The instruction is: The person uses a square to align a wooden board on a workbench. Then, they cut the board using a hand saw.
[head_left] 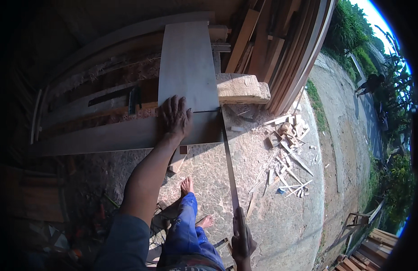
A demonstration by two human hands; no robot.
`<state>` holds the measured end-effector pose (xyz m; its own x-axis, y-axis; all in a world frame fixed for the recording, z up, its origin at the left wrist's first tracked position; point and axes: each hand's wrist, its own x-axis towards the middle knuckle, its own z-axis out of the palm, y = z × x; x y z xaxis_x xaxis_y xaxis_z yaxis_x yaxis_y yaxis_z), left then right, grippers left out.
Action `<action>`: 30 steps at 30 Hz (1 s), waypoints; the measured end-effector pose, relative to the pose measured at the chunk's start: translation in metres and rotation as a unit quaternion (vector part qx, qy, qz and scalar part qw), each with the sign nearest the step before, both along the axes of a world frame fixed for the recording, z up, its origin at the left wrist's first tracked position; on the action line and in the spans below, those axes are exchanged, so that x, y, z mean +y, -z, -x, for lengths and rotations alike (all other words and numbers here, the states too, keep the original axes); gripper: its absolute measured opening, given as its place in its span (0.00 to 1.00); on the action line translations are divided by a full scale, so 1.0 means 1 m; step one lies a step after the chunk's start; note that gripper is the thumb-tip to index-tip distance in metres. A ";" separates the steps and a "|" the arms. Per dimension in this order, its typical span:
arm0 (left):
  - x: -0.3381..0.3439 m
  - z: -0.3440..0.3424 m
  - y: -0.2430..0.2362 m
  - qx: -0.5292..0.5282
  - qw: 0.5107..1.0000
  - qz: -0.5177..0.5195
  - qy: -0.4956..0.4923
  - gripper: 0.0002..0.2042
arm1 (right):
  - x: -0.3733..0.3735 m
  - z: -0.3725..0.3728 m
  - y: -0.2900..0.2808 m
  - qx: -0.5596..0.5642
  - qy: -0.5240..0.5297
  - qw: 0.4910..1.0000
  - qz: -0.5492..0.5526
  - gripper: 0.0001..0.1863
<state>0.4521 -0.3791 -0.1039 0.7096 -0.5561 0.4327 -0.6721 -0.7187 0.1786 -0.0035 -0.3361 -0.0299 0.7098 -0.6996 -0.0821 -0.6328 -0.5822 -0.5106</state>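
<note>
My left hand (176, 118) lies with fingers spread on a pale board (186, 58), beside a dark line across it near its near end. My right hand (242, 241) is wrapped round the handle of a hand saw, whose long blade (229, 167) reaches up to the board's right edge at that line. The board rests across long planks (82, 140) on a rough timber support. A dark metal square (109, 95) lies left of the board, and a thick rough beam (238, 88) juts out to its right.
Stacked timber (281, 54) leans behind the work. Offcuts (288, 167) lie heaped on the concrete floor at right, near my bare feet and tools in shadow at lower left. A path (342, 135) with greenery runs along the right; a person (371, 86) is farther off there.
</note>
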 end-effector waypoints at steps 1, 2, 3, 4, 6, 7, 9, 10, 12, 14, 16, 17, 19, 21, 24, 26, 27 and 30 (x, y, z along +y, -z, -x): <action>-0.002 0.004 0.004 0.007 1.000 -0.006 0.006 0.27 | 0.037 0.060 -0.001 0.089 -0.012 0.995 0.051 0.39; -0.004 0.005 0.005 0.010 1.000 -0.011 0.011 0.27 | 0.047 0.071 -0.009 0.072 0.009 0.997 0.012 0.38; -0.008 0.007 0.003 0.010 1.000 -0.011 0.014 0.27 | 0.032 0.048 -0.010 0.006 0.032 0.999 -0.010 0.37; -0.014 0.006 0.002 0.004 1.000 -0.007 0.013 0.27 | 0.011 0.014 0.003 -0.080 0.047 0.996 0.002 0.36; -0.017 0.007 0.006 -0.011 1.000 -0.004 0.013 0.27 | -0.059 -0.090 0.020 -0.269 0.071 0.959 -0.052 0.34; -0.017 0.004 0.004 -0.012 1.000 0.000 0.019 0.27 | -0.087 -0.133 0.021 -0.316 0.066 0.943 -0.077 0.34; -0.015 0.004 0.007 0.000 0.999 0.003 0.039 0.27 | -0.109 -0.167 0.011 -0.303 0.058 0.947 -0.084 0.33; -0.013 0.003 0.009 -0.007 0.999 0.007 0.036 0.26 | -0.104 -0.159 0.013 -0.308 0.071 0.942 -0.112 0.33; -0.004 -0.004 0.012 -0.019 1.000 0.014 0.017 0.26 | -0.067 -0.104 0.015 -0.274 0.046 0.959 -0.064 0.34; 0.003 -0.007 0.014 -0.011 1.000 0.014 0.006 0.26 | -0.003 -0.008 0.007 -0.086 0.077 0.991 -0.064 0.43; -0.009 0.003 0.010 -0.018 1.000 0.018 0.014 0.26 | 0.012 0.015 -0.030 -0.038 0.065 0.995 -0.070 0.43; -0.018 0.013 -0.003 0.021 1.000 -0.008 0.021 0.27 | 0.007 0.010 -0.025 -0.067 0.055 0.995 -0.043 0.40; -0.008 -0.001 0.006 -0.001 1.000 0.015 0.013 0.26 | -0.017 -0.030 -0.008 -0.167 0.033 0.985 -0.021 0.37; -0.017 0.007 0.005 -0.004 0.999 0.024 0.034 0.26 | -0.070 -0.109 0.005 -0.254 0.092 0.956 -0.114 0.31; -0.015 0.005 0.004 0.002 0.998 0.030 0.056 0.26 | -0.109 -0.186 0.003 -0.335 0.035 0.937 -0.096 0.32; -0.006 0.000 0.004 0.002 0.998 0.033 0.044 0.26 | -0.089 -0.136 0.023 -0.290 0.063 0.947 -0.122 0.33; -0.004 -0.003 0.003 0.003 0.999 0.033 0.038 0.26 | -0.060 -0.093 0.007 -0.260 0.050 0.961 -0.077 0.37; 0.000 0.003 0.009 -0.004 0.999 0.036 0.035 0.25 | 0.021 0.019 -0.049 0.038 0.109 0.987 -0.112 0.44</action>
<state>0.4495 -0.3791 -0.1124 0.6667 -0.5715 0.4785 -0.7215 -0.6559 0.2218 -0.0229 -0.3146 0.0189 0.5300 -0.7936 -0.2988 -0.7722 -0.3061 -0.5567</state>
